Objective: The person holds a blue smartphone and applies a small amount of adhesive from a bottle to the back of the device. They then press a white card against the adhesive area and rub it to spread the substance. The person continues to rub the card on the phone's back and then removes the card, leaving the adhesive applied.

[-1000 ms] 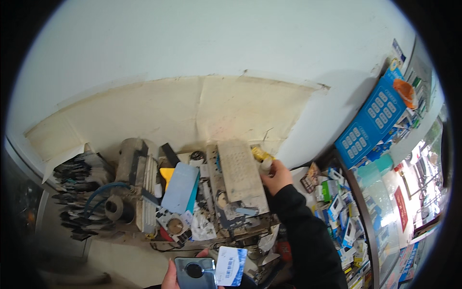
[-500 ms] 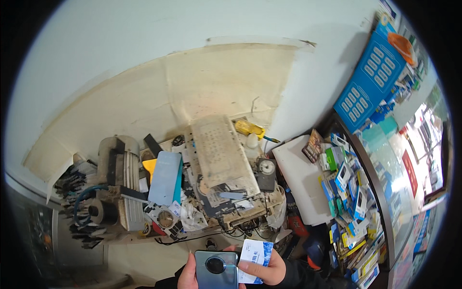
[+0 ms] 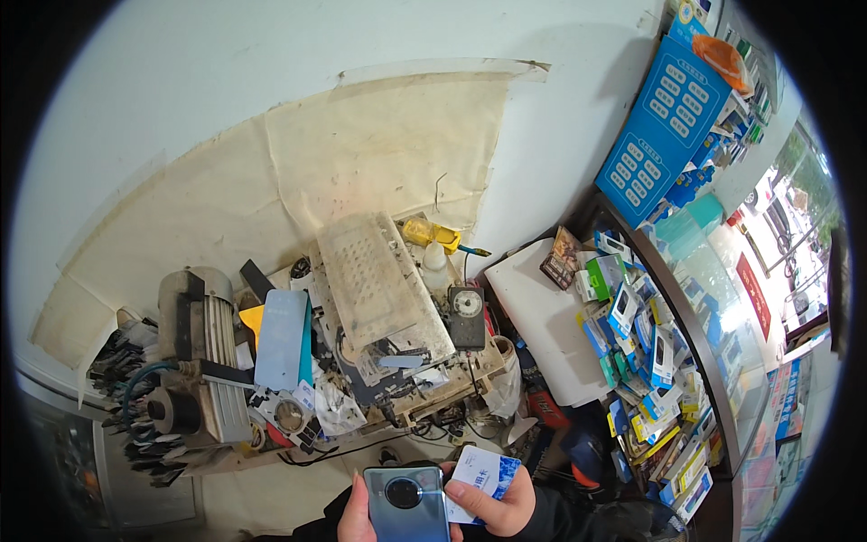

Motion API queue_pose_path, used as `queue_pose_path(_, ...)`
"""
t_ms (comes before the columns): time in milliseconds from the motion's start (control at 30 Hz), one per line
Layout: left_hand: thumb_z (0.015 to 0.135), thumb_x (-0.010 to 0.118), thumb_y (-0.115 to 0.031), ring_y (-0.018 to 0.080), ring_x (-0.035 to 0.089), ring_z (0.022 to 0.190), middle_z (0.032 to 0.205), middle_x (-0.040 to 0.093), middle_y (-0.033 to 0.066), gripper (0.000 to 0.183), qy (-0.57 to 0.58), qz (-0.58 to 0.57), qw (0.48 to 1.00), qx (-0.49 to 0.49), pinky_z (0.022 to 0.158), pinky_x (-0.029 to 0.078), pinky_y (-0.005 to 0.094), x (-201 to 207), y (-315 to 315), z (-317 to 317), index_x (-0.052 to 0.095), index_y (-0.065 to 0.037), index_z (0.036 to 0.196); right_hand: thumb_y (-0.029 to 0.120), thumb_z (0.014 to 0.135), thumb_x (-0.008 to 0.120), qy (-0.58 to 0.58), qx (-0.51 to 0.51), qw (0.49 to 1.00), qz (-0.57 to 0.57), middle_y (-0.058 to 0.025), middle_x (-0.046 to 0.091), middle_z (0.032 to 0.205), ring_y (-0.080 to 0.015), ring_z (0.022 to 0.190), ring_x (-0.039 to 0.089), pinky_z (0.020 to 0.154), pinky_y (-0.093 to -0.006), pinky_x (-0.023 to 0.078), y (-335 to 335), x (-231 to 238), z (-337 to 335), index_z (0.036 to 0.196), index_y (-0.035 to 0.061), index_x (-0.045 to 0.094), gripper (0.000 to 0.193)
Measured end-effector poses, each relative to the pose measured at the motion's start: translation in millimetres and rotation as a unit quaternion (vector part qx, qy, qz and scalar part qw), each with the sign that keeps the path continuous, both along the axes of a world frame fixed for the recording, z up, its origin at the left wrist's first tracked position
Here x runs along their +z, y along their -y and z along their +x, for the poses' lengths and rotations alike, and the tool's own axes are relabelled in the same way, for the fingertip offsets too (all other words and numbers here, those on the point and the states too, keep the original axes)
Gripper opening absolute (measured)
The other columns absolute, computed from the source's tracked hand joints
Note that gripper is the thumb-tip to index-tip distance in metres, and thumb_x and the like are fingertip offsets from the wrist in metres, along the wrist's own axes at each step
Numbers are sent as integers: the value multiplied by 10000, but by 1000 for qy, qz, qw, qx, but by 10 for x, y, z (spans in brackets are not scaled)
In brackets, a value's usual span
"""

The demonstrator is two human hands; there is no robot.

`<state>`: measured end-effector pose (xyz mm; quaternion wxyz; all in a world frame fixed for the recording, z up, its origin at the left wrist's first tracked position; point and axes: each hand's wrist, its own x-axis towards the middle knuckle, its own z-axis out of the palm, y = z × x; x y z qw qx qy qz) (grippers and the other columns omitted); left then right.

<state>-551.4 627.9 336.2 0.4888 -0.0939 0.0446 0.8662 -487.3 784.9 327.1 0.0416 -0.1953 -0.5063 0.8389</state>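
Observation:
A grey-blue smartphone (image 3: 406, 522) with a round camera ring lies back side up at the lower edge of the view. My left hand (image 3: 356, 517) grips it along its left side, thumb pointing up. In my right hand (image 3: 506, 508) is a white and blue card (image 3: 476, 471), pinched under the thumb. That hand sits close against the phone's right edge, with some fingers tucked behind where I cannot see them. Beyond both hands stands a cluttered workbench (image 3: 495, 363).
On the bench are a dusty perforated board (image 3: 366, 280), a yellow-handled tool (image 3: 424, 232), a dark box with a dial (image 3: 467, 316) and a grey machine (image 3: 212, 316). To the right, small packages (image 3: 655, 348) are heaped beside a glass counter (image 3: 713, 316). A blue sign (image 3: 664, 131) leans above.
The whole view has swung to the right, so the bench and the sign sit farther left. Both hands keep hold of the phone and the card, almost unmoved in the picture.

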Motion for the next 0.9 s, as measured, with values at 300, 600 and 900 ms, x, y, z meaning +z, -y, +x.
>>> queue_pose_path(300,970,483,-579,254,648,1037,1227,654,105,598,14,-88,993,-79,877,541,385,-18,184,-30,594,-67,1258,88,927,674,-1,-8,1000,9,11,659,798,-72,700,589,617,-244,439,52,-77,-36,974,30,651,79)
queue_pose_path(600,1008,404,-544,222,660,987,1123,694,75,551,-28,-88,996,10,826,556,369,-32,181,16,641,-75,1174,32,898,707,-11,46,998,38,-7,669,775,-92,720,636,621,-262,478,65,25,-79,969,44,637,100)
queue_pose_path(900,920,514,-647,237,619,1122,1257,649,62,653,22,-32,998,-51,950,519,412,-207,226,-52,609,-106,1274,123,968,629,9,1,1000,15,-27,614,592,-132,461,593,422,-279,422,245,1,-71,844,73,609,135)
